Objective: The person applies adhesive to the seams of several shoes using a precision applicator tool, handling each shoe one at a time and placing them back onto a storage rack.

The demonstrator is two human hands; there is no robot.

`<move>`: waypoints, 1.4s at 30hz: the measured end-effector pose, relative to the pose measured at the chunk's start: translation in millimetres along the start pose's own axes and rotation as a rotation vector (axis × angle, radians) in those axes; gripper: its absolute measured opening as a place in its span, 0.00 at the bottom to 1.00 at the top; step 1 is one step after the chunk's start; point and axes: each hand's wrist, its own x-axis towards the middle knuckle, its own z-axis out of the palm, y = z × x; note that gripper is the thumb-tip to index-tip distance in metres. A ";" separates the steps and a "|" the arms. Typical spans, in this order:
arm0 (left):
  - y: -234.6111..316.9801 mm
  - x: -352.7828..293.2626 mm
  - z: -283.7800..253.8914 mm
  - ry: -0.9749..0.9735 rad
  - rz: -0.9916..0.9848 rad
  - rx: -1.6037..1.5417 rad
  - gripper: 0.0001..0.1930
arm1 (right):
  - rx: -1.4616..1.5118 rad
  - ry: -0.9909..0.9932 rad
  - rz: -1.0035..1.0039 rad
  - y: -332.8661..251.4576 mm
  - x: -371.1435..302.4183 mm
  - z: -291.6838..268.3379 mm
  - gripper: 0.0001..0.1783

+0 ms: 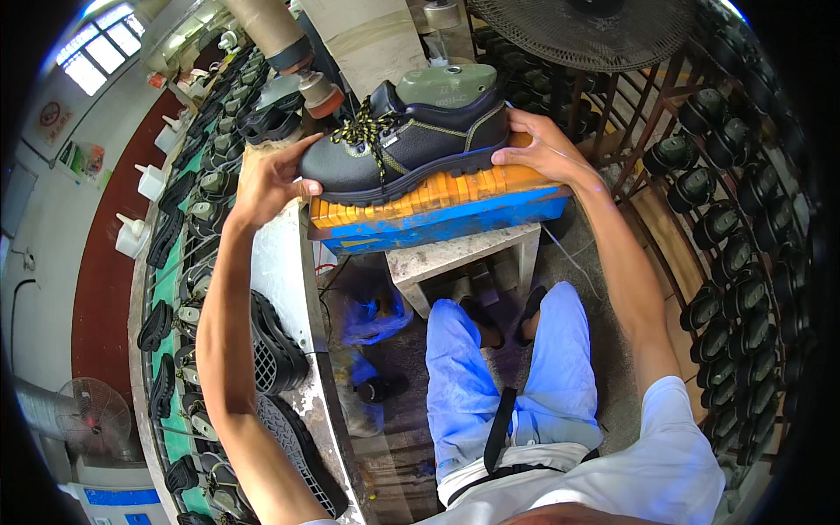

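Observation:
A black leather work shoe (437,137) with yellow stitching and black-and-yellow laces lies sideways before me, its toe to the left. A green shoe last (448,84) fills its opening. My left hand (267,178) grips the toe end, thumb low by the sole edge. Round the heel is my right hand (544,149), its thumb along the sole edge. Beneath the shoe, its sole sits on a row of orange pads (455,189) in a blue metal frame (472,216). A machine arm with a reddish round tip (321,96) stands just above the toe.
At left, a conveyor (166,289) carries several shoes and soles. Black soles (278,346) lie on a metal ledge beside my left forearm. Racks of shoes on lasts (726,219) stand at right. A large fan (586,31) is beyond the shoe. A stool-like stand (472,254) supports the blue frame.

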 end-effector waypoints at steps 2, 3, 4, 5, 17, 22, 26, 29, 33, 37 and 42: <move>2.7 9.5 -1.8 -0.042 -0.026 -0.023 0.44 | -0.022 0.063 -0.046 4.6 -1.3 2.6 0.39; 4.9 11.0 -3.1 -0.062 -0.039 -0.034 0.44 | -0.017 0.057 -0.050 6.3 -0.1 3.0 0.39; 8.7 11.8 -4.1 -0.089 -0.084 0.007 0.44 | -0.013 0.053 -0.050 5.4 -0.2 2.3 0.40; 11.2 12.4 -4.7 -0.104 -0.093 0.073 0.44 | -0.009 0.049 -0.049 4.6 -0.7 1.8 0.40; 26.9 54.8 65.9 0.310 -0.016 0.798 0.48 | -0.014 0.043 -0.052 10.1 -0.2 1.0 0.43; 32.7 36.5 51.1 0.203 -0.138 0.280 0.36 | 0.090 0.037 -0.076 12.1 -7.1 1.2 0.41; 10.3 -5.7 37.2 0.222 -0.035 0.234 0.45 | 0.144 0.056 -0.085 8.4 -1.9 4.2 0.38; 8.2 -10.0 50.1 0.264 -0.011 -0.077 0.51 | 0.129 0.051 -0.084 2.3 0.4 5.3 0.36; 3.2 -4.5 49.2 0.256 -0.008 -0.111 0.53 | 0.078 0.060 -0.083 4.2 -4.5 4.6 0.34; -2.1 -1.7 44.6 0.237 -0.013 -0.108 0.57 | 0.093 0.068 -0.099 8.1 -3.6 3.6 0.35; 0.9 -1.3 43.1 0.170 0.009 -0.077 0.64 | 0.045 0.086 -0.082 4.3 -4.5 2.9 0.32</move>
